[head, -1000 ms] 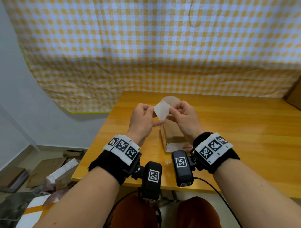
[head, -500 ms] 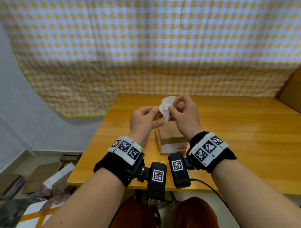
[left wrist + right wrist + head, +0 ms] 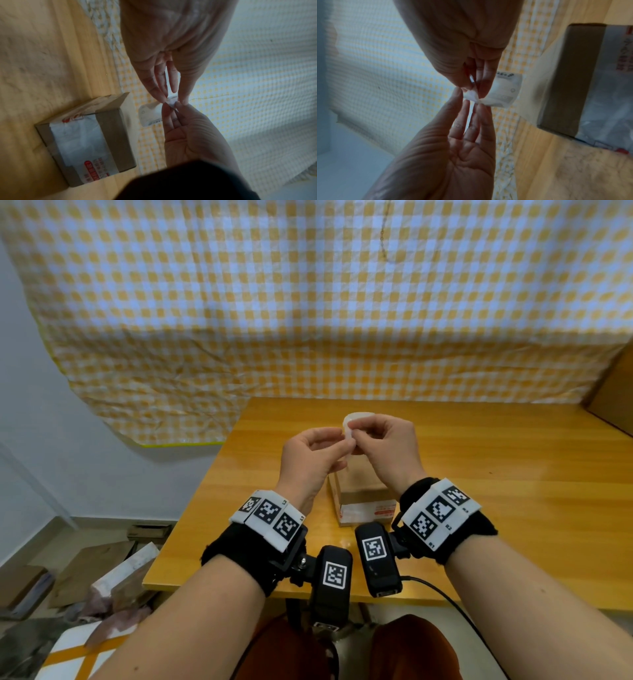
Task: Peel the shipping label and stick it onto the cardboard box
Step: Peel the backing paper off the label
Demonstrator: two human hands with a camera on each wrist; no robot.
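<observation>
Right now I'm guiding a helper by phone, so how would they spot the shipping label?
Find the wooden table in front of the checked cloth, then the cardboard box on it. Above that box, the left hand and right hand pinch the shipping label: a small, thin white slip with faint print, unlike the brown box.

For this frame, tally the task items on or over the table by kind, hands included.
Hands: 2, left hand and right hand, both pinching the label
Shipping label: 1
Cardboard box: 1, on the table
Total: 4
</observation>
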